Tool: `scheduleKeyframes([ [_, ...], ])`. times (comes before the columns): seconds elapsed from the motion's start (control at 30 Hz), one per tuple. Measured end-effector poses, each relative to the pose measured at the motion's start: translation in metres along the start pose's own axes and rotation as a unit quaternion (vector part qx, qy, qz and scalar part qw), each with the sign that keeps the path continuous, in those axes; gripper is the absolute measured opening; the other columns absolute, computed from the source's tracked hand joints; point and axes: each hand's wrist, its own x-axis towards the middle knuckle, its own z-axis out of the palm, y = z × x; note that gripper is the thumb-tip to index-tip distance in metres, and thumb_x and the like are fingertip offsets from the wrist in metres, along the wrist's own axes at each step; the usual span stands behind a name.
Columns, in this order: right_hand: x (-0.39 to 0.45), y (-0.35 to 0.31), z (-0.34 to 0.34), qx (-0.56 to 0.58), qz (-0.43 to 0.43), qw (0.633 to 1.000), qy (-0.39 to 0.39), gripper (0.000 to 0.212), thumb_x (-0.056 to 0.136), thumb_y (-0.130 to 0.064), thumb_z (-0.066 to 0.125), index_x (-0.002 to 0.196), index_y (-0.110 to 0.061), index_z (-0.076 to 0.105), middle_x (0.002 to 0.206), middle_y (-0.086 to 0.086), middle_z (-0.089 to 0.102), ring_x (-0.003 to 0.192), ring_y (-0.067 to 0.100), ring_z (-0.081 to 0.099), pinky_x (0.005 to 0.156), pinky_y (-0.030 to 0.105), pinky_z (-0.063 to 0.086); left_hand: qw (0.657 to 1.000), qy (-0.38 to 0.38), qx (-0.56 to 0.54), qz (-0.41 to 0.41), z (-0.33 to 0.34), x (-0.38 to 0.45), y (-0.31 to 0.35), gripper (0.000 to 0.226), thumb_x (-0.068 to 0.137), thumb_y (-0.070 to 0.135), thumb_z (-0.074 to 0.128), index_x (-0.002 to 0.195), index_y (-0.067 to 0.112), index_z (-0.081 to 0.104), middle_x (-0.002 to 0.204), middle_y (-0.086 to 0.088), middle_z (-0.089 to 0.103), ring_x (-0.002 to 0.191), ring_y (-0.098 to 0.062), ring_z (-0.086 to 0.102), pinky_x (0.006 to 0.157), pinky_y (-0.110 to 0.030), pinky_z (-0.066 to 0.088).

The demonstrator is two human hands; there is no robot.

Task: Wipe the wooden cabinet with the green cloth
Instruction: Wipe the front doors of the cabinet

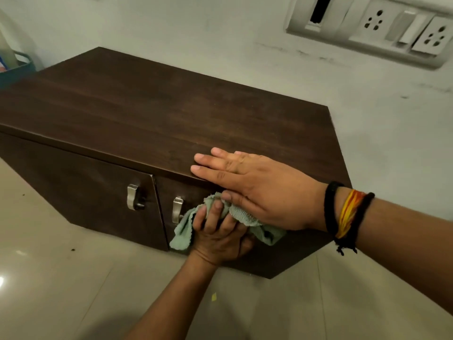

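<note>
A low dark wooden cabinet [137, 111] with two doors stands against the wall. Each door carries a metal handle. My left hand [218, 236] presses a crumpled green cloth [183, 231] against the front of the right door, just right of its handle [177, 209]. My right hand [255, 190] lies flat on the front edge of the cabinet top, fingers stretched out to the left, its thumb touching the cloth. Threads and a dark band circle the right wrist.
A white switchboard with sockets [382, 25] is on the wall at the upper right. A blue-rimmed container [17, 67] stands left of the cabinet. Pale glossy floor tiles [61, 278] lie in front, with a few specks.
</note>
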Motion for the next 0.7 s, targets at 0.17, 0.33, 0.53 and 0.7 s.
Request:
scheduleKeyframes([
  [0.17, -0.011, 0.002, -0.001, -0.01, 0.012, 1.0, -0.007, 0.058, 0.107, -0.033, 0.033, 0.159, -0.034, 0.007, 0.167, -0.014, 0.002, 0.153, 0.006, -0.002, 0.125, 0.033, 0.007, 0.989, -0.089, -0.007, 0.119, -0.009, -0.05, -0.002, 0.046, 0.092, 0.049, 0.04, 0.132, 0.028, 0.041, 0.138, 0.003, 0.033, 0.154, -0.025, 0.004, 0.122, -0.042, 0.007],
  [0.33, -0.011, 0.001, 0.001, -0.006, 0.013, 1.0, 0.004, 0.058, 0.106, -0.032, 0.035, 0.158, -0.035, 0.01, 0.166, -0.015, 0.005, 0.152, 0.005, 0.0, 0.124, 0.028, 0.005, 0.954, -0.077, -0.036, 0.289, -0.009, 0.002, -0.013, 0.043, 0.094, 0.046, 0.037, 0.134, 0.032, 0.046, 0.137, 0.012, 0.043, 0.14, -0.017, 0.023, 0.124, -0.04, 0.006],
  [0.53, -0.031, 0.007, 0.003, -0.022, 0.027, 0.999, -0.008, 0.059, 0.105, -0.036, 0.033, 0.159, -0.035, 0.007, 0.167, -0.016, 0.002, 0.153, 0.006, -0.002, 0.124, 0.029, 0.006, 0.954, -0.149, -0.006, 0.26, -0.008, -0.027, 0.003, 0.047, 0.091, 0.042, 0.042, 0.136, 0.027, 0.042, 0.135, 0.009, 0.042, 0.135, -0.015, 0.028, 0.12, -0.039, 0.011],
  [0.7, -0.046, 0.012, 0.004, -0.044, 0.038, 0.998, -0.004, 0.06, 0.104, -0.038, 0.03, 0.158, -0.037, 0.004, 0.166, -0.018, -0.001, 0.152, 0.003, -0.005, 0.122, 0.027, 0.004, 0.899, -0.23, -0.031, 0.372, 0.001, -0.051, 0.013, 0.049, 0.101, 0.009, 0.021, 0.151, 0.011, 0.02, 0.147, -0.002, 0.026, 0.148, -0.021, 0.003, 0.124, -0.041, -0.005],
])
